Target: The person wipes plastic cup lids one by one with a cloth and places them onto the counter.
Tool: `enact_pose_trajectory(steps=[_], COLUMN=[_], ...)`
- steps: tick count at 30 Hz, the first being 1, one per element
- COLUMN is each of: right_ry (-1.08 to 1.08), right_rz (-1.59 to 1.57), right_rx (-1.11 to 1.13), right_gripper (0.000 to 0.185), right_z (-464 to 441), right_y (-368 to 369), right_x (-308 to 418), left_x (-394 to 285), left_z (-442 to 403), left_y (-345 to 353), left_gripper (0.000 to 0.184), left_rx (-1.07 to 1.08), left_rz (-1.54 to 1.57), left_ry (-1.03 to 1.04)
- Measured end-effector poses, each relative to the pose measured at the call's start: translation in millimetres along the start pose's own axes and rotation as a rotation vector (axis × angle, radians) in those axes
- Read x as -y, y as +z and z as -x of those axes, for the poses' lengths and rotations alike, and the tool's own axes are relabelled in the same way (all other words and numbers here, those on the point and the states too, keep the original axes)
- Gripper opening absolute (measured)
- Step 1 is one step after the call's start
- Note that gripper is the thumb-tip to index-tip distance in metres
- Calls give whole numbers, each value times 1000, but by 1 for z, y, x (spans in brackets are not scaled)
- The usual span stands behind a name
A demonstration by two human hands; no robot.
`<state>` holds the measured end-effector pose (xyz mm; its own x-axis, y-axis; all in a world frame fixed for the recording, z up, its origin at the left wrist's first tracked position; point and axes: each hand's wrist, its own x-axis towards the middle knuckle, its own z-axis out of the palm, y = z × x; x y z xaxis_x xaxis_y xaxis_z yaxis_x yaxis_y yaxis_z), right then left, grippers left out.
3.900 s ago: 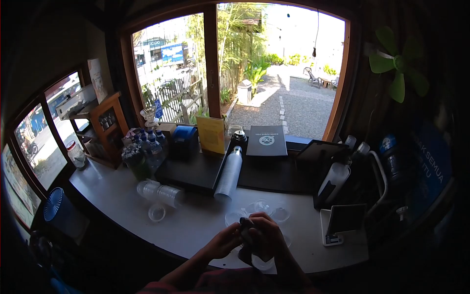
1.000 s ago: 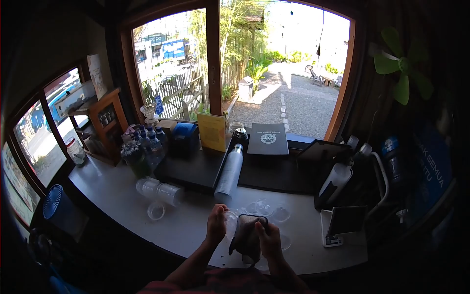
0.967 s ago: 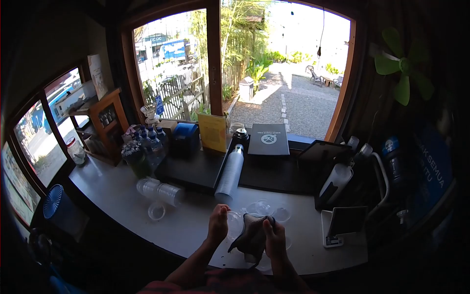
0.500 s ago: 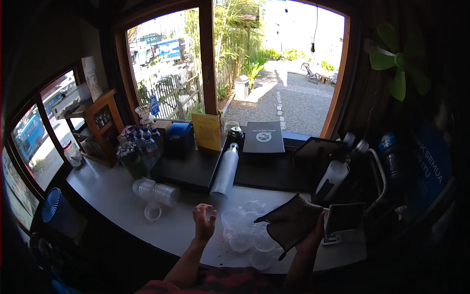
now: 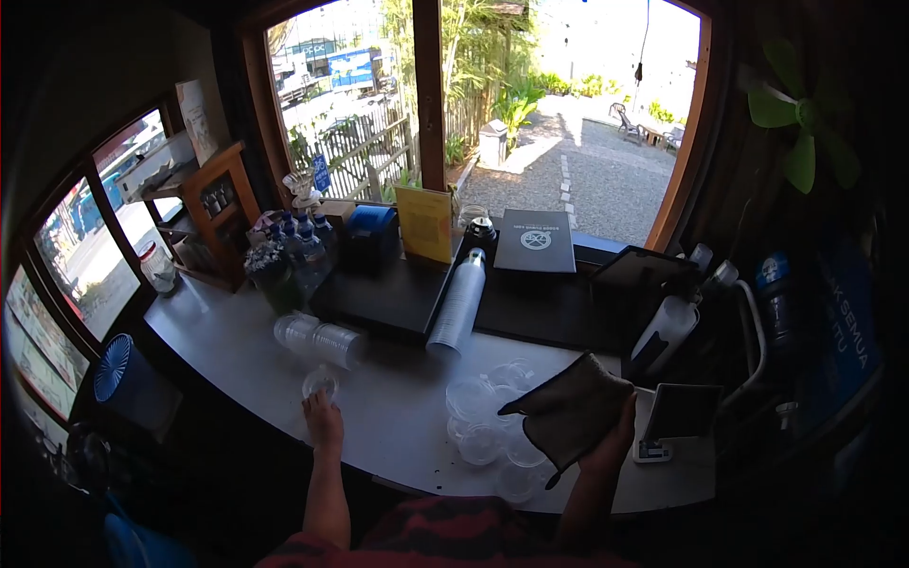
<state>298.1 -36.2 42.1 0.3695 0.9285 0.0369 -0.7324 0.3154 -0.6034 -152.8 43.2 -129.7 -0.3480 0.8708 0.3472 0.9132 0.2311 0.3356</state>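
Your right hand [image 5: 614, 440] grasps a dark cloth [image 5: 572, 405]; at left, your left hand [image 5: 323, 419] meets a clear plastic piece [image 5: 320, 381], finger grip unclear.

A broad stretch of pale counter [image 5: 393, 412] lies open between the left hand [image 5: 324, 421] and the spread of clear lids [image 5: 478, 440], plenty for a hand to slide through. Beyond that hand, a lying stack of clear cups [image 5: 319, 339] bars the way; the gap between it and the long cup stack [image 5: 457, 308] runs up against a black platform [image 5: 374, 308]. Over on the right, the dark cloth [image 5: 573, 407] and a screened device [image 5: 686, 412] crowd the passage.
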Motion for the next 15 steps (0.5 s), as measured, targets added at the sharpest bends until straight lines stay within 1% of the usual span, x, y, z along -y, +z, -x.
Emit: enact_pose_trajectory(steps=[1,4,5,8,9,12,13,15], right_ry=[9,25,29,48,39,21,19,19], right_rz=[11,58,74,66,83,118,117,115], right_rx=[5,16,18,32,25,23,32,32], right_gripper=[54,53,52,52,52,52,52,52], right_z=[2,8,9,9,11,14,14,15], right_y=[4,7,7,0,1,4,4,2], right_x=[-1,-2,-3,-5,-5,-5,-6,-7], left_x=[-4,-7,-10,-7,-11,-10,-9,-6], left_z=[2,8,10,6,6,-2,-5,-10], left_y=[-1,1,2,2,-4,-9,-12,-12], left_gripper=[30,23,19,19,18,17,17,18], left_rx=[-78,-78,-127,-126,-154,-86,-80,-88], left_rz=[35,118,163,177,173,305,331,378], left_ry=[35,48,30,69,85,11,36,16])
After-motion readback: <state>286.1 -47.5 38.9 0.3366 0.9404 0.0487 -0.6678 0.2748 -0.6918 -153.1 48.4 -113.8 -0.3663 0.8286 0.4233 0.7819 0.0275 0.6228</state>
